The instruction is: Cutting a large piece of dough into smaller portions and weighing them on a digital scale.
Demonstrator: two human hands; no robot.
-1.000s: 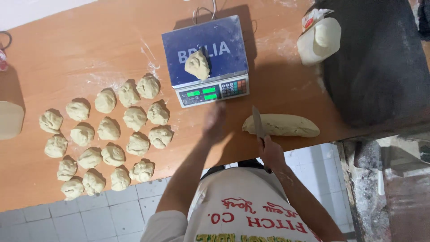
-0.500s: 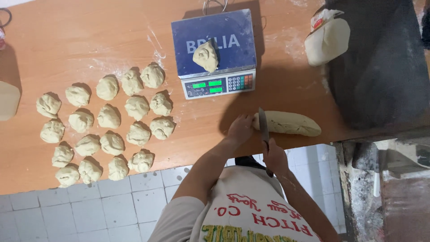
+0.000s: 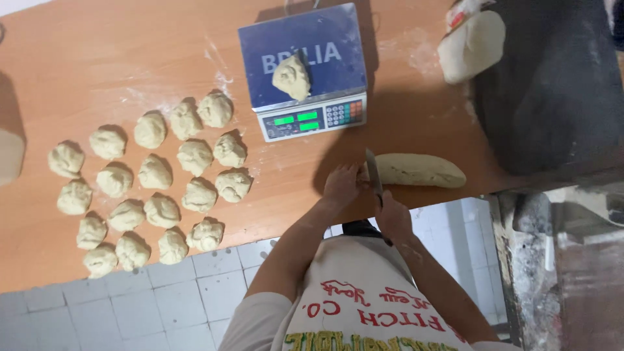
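At the near edge of the worktop, towards its right end, a pale dough log (image 3: pixel 422 171) lay lengthwise while a knife (image 3: pixel 372 174) stood blade-down across its left tip. The right hand (image 3: pixel 393 218) was clenched round the knife's handle; the left hand (image 3: pixel 341 185) pinched the stub of dough just left of the blade, fingers curled and touching it. A clean cut here probably called for the blade to stay upright and go straight down to the wood, with the left fingertips kept clear of the edge and the stub held lightly so that it did not stretch or tear. Beyond the hands, towards the far edge, a blue-topped weighing scale (image 3: pixel 325 104) carried one dough lump (image 3: pixel 292 77), its green display lit. To the left, cut dough pieces (image 3: pixel 195 156) lay in rough rows on the floured wooden worktop (image 3: pixel 97 71), close together but mostly apart. At the far right corner a larger pale dough mass (image 3: pixel 471 45) rested against a dark slab (image 3: pixel 552 91)
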